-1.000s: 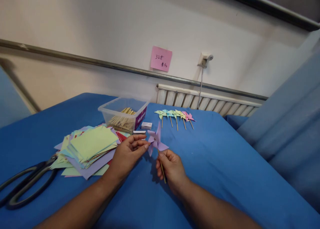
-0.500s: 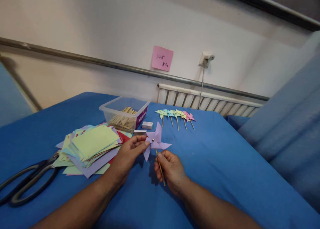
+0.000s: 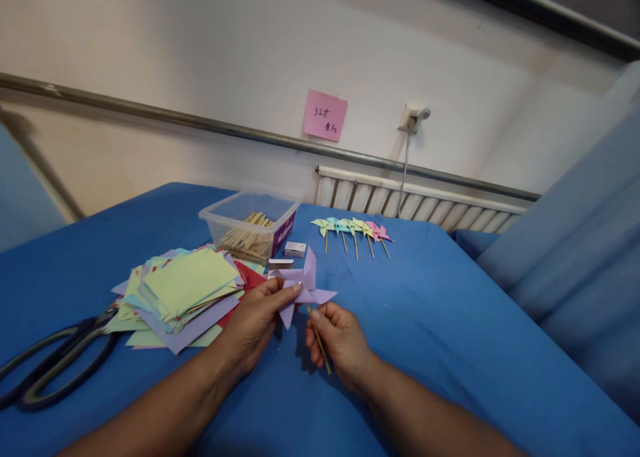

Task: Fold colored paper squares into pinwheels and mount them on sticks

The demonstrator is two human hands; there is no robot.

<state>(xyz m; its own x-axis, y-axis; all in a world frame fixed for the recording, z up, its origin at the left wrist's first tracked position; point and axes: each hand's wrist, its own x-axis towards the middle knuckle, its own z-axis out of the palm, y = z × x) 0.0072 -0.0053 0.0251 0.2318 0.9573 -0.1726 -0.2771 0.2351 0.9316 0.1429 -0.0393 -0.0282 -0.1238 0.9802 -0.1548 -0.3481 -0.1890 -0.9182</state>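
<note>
A purple paper pinwheel (image 3: pixel 309 280) is held between my two hands above the blue cloth. My left hand (image 3: pixel 260 317) is closed on its left side, the thumb pressed near the pin at the centre and the fingers behind the paper. My right hand (image 3: pixel 337 337) pinches the thin wooden stick (image 3: pixel 324 354) below the paper, and the stick's lower end sticks out under the fingers. Just behind the pinwheel lies a small white box (image 3: pixel 281 264), partly covered by the paper. Another small box (image 3: pixel 295 249) stands close by.
A stack of coloured paper (image 3: pixel 190 284) lies left, beside large black-handled scissors (image 3: pixel 65 357). Behind is a clear plastic tub (image 3: pixel 213 224) of wooden sticks (image 3: pixel 253 234). Several finished pinwheels (image 3: pixel 353 227) lie in a row at the back. A radiator (image 3: pixel 370 194) runs along the wall.
My left thumb has slid right onto the pinwheel's centre, covering most of the pin. The pinwheel has shifted slightly left and down. My right hand keeps its grip on the stick.
</note>
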